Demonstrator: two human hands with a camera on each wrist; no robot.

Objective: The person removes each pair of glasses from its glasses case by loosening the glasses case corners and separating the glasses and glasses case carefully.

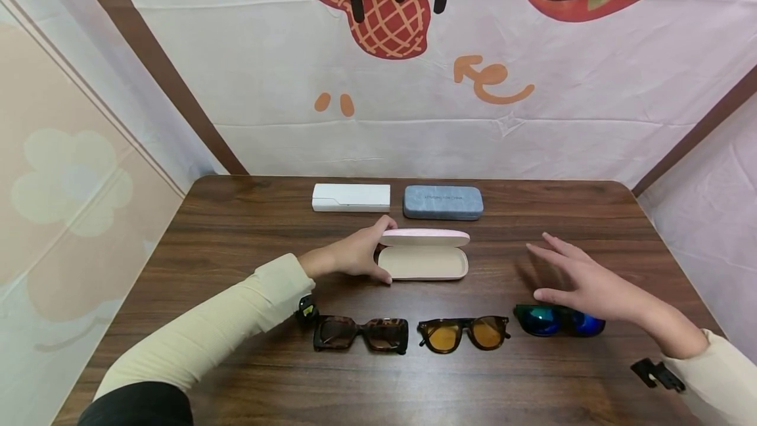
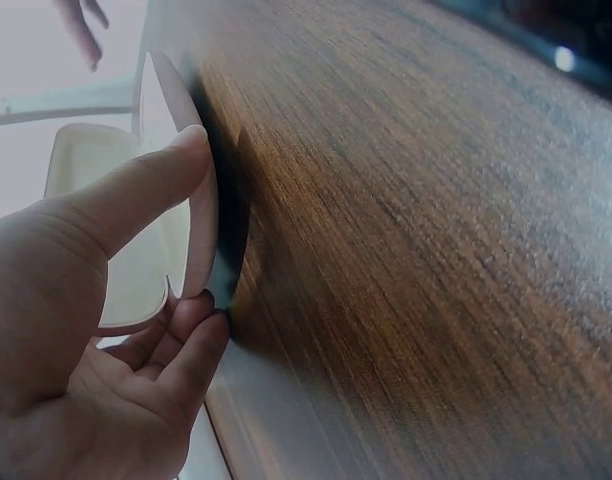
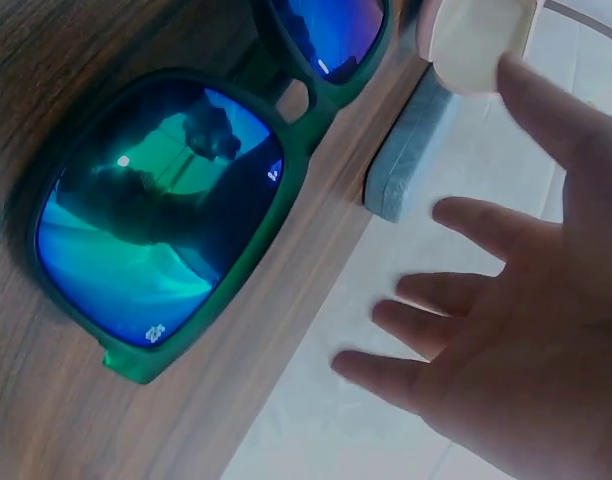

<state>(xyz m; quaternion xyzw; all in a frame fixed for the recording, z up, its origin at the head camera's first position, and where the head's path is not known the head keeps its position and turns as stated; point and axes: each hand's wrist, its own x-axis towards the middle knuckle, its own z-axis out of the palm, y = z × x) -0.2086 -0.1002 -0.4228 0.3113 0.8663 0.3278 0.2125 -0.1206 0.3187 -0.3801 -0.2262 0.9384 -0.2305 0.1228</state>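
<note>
An opened pink glasses case (image 1: pixel 422 263) with a cream lining stands on the wooden table, its lid raised at the back. My left hand (image 1: pixel 357 252) grips the case's left end, thumb at the front rim and fingers round the back, as the left wrist view shows of the case (image 2: pixel 136 250). Over the table on the right, my right hand (image 1: pixel 591 281) hovers with fingers spread and holds nothing. Just below it lie green-framed sunglasses (image 1: pixel 558 321) with blue mirrored lenses, filling much of the right wrist view.
Tortoiseshell sunglasses (image 1: pixel 361 334) and black-framed glasses with amber lenses (image 1: pixel 464 334) lie in a row along the front. Behind the pink case are a white case (image 1: pixel 351 198) and a blue-grey case (image 1: pixel 443 202), both closed. A printed cloth (image 1: pixel 414 143) hangs behind the table.
</note>
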